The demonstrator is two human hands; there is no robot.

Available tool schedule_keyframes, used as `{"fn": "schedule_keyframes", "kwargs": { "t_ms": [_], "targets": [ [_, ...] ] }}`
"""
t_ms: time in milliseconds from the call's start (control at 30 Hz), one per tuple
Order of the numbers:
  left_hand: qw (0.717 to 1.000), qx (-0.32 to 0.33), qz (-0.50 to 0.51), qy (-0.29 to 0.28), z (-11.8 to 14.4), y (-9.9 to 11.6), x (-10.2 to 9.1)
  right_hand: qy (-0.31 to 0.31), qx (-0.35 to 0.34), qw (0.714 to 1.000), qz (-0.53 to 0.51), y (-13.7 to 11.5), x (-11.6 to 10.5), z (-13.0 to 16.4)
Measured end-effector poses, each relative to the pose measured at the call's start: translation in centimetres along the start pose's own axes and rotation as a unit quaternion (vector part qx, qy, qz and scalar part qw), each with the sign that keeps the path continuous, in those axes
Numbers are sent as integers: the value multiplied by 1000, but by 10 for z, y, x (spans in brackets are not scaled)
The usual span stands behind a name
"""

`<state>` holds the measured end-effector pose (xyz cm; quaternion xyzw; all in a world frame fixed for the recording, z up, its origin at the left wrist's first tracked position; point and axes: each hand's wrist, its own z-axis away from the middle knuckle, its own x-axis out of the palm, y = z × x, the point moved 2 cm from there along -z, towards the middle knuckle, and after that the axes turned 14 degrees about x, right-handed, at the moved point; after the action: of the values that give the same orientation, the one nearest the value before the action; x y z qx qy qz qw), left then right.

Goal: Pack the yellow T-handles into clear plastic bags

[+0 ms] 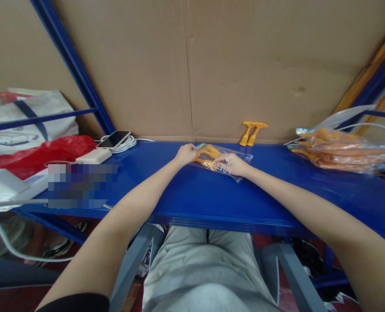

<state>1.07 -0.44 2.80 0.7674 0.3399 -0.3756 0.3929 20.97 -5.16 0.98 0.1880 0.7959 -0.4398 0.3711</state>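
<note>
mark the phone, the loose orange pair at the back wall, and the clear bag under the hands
phone (113,139), head view, middle of its dark screen
loose orange pair (252,132), head view, where the two stems meet
clear bag (244,157), head view, bare right corner

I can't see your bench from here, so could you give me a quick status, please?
Left hand and right hand both on clear bag holding orange pieces. Blue shelf beneath. Nothing in the way.

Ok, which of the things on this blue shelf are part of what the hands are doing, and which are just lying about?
In hand: left hand; right hand; clear bag; orange pieces inside it.

Lying about: two upright orange pieces; bagged pile; phone; white cable; power bank; red bag.
</note>
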Motion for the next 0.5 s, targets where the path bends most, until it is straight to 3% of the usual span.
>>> {"fn": "schedule_keyframes", "kwargs": {
  "t_ms": [500],
  "targets": [
    [999, 31, 33, -21, 3, 0, 3, -7, -23, 1000, -18, 11, 3, -3]
  ]
}}
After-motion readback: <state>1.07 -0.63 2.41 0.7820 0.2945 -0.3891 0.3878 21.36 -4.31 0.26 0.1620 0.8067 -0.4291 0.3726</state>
